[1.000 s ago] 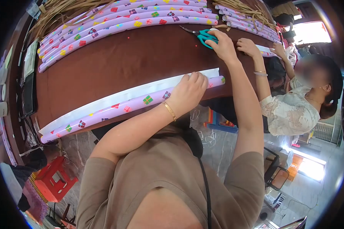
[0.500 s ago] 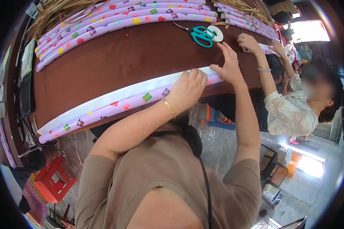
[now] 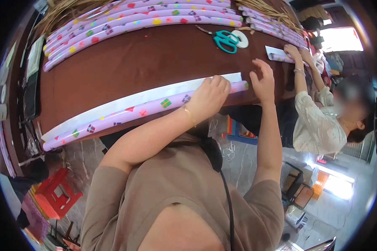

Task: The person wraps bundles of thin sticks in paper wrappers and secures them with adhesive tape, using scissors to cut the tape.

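Observation:
A sheet of purple wrapping paper (image 3: 151, 106) printed with small gift boxes lies partly rolled along the table's near edge. Its white inner side (image 3: 155, 93) shows as a strip along the far side of the roll. My left hand (image 3: 209, 94) has its fingers curled over the roll, toward the right end. Just beyond that end, my right hand (image 3: 264, 81) is raised with fingers apart and holds nothing. Teal-handled scissors (image 3: 226, 42) rest on the table, beside a white tape roll (image 3: 240, 39).
Several finished purple paper rolls (image 3: 155, 21) lie across the back, with more rolls (image 3: 274, 30) at the back right. Brown paper strips (image 3: 75, 10) are behind them. On the right, a co-worker (image 3: 318, 117) handles another paper piece (image 3: 276, 54). A red stool (image 3: 58, 193) stands below left.
My right hand has come off the paper's right end and moved right. My left hand stays on the roll. The co-worker's hands have moved farther right along their paper.

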`<action>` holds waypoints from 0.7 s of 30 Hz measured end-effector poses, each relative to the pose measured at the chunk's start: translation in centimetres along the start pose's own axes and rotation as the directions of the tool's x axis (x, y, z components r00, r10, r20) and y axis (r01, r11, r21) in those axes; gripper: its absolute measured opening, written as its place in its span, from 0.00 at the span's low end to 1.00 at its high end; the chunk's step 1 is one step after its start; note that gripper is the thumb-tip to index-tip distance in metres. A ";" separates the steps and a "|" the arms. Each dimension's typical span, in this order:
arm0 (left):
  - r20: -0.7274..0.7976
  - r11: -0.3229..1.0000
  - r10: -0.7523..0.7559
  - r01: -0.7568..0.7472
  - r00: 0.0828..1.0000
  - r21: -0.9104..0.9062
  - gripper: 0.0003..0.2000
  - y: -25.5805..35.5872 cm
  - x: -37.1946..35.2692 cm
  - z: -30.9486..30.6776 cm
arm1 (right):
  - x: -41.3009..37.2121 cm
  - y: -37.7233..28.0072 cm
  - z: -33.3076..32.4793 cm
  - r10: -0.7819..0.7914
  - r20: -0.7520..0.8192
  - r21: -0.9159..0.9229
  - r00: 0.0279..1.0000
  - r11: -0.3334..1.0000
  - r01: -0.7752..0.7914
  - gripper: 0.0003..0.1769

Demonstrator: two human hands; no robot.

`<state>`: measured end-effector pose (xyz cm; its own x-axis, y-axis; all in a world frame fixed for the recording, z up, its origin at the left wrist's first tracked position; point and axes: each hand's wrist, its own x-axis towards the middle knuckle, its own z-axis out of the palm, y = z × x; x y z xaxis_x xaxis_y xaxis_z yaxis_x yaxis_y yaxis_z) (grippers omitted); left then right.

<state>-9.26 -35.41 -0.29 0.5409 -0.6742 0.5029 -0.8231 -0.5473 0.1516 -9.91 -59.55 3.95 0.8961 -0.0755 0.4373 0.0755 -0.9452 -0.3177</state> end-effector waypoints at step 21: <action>0.120 0.963 -0.238 0.250 0.964 -0.099 0.13 -9.1 -14.5 -13.1 | -3.8 6.6 -1.6 -0.208 0.287 -0.265 0.935 0.921 0.286 0.23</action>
<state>-11.89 -14.19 2.24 0.7382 -0.5791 0.3461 -0.6744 -0.6468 0.3562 -13.49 -66.01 1.50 0.9479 0.2170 0.2333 0.2097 -0.9762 0.0559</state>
